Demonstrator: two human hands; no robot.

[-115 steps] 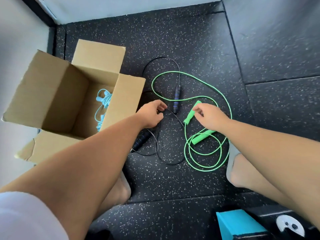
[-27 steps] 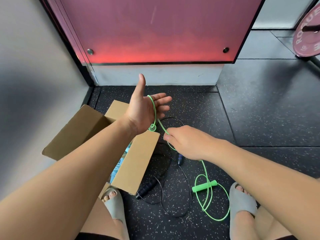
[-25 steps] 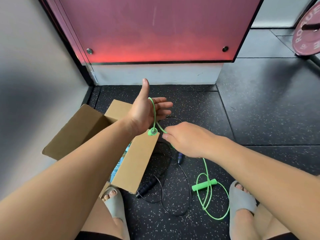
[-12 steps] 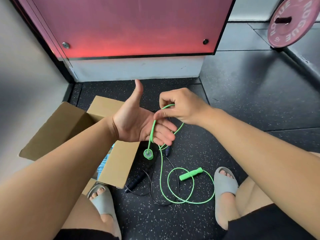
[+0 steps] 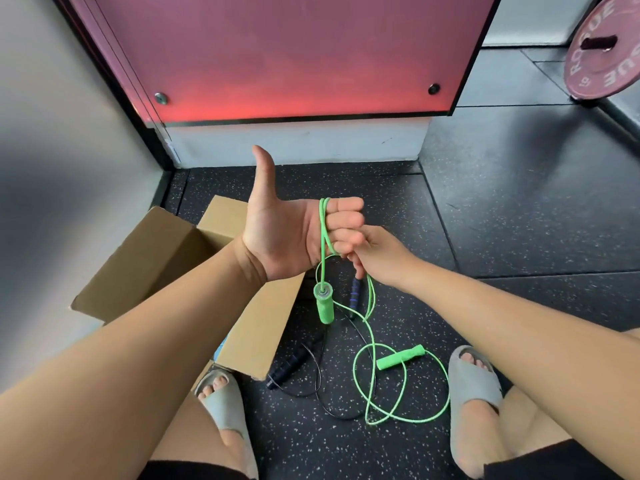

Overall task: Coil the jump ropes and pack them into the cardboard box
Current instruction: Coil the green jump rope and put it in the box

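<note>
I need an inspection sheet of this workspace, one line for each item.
Surface: black speckled floor.
Job's things: green jump rope looped round the left hand, one handle hanging, the other on the floor; black jump rope uncoiled on the floor; cardboard box open, contents mostly hidden.
Clutter: nothing seen.
Hands: left hand raised, thumb up, fingers curled round the green cord; right hand pinches that cord.
Cables: nothing seen.
Surroundings: red panel, weight plate, grey slides on both feet.

One green rope (image 5: pixel 325 308), one black rope (image 5: pixel 289 367) — one box (image 5: pixel 162 258)
</note>
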